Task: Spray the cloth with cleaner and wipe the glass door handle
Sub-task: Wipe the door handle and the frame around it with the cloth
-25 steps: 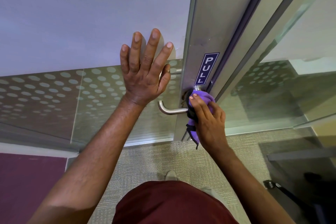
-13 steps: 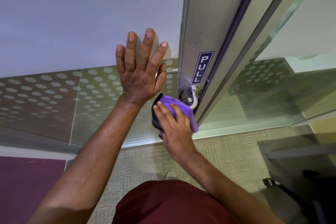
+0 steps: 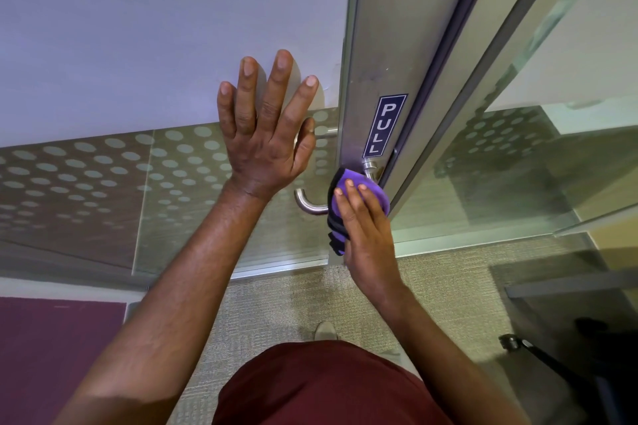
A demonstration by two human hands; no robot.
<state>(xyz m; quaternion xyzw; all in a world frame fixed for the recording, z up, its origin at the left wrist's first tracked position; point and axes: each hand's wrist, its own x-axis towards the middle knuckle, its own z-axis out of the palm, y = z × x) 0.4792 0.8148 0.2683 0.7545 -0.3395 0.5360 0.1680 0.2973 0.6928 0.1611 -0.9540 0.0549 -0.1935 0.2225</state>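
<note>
A brushed steel lever handle [image 3: 308, 202] juts from the metal stile of the glass door, just under a blue PULL sign [image 3: 384, 126]. My right hand [image 3: 366, 233] grips a purple cloth [image 3: 348, 183] and presses it around the middle of the lever; the curved left end and the neck near the stile still show. My left hand [image 3: 267, 134] lies flat on the frosted glass panel [image 3: 121, 45] with fingers spread, just left of the handle. No spray bottle is in view.
The door stile [image 3: 379, 45] and a dark seal run diagonally to the right, with another glass panel [image 3: 518, 166] beyond. Beige carpet [image 3: 293, 304] covers the floor, a maroon patch [image 3: 51, 355] lies at lower left, and a chair base [image 3: 518, 345] at lower right.
My right hand has slid the cloth along the lever: from the neck out to the left end, then back toward the middle. The left hand stays flat on the glass.
</note>
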